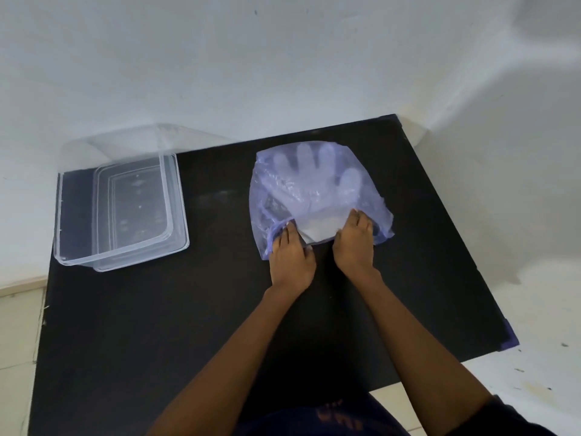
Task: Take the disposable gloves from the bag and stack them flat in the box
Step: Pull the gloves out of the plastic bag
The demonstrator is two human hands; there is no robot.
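Both hands at the bag (317, 187) mouth: left hand (290, 256) and right hand (355, 243) pinch its rim; gloves (314, 180) lie at 12 o'clock, fingertips away; box (78, 250) at 9 o'clock on the desk (188, 309).

Quick count: one clear plastic box (121, 199) with one clear lid (138, 140) behind it, one purple-tinted plastic bag (317, 190), two hands, left (290, 256) and right (355, 243), and one black table (157, 325). Gloves (314, 177) in the bag are stacked, can't count them.
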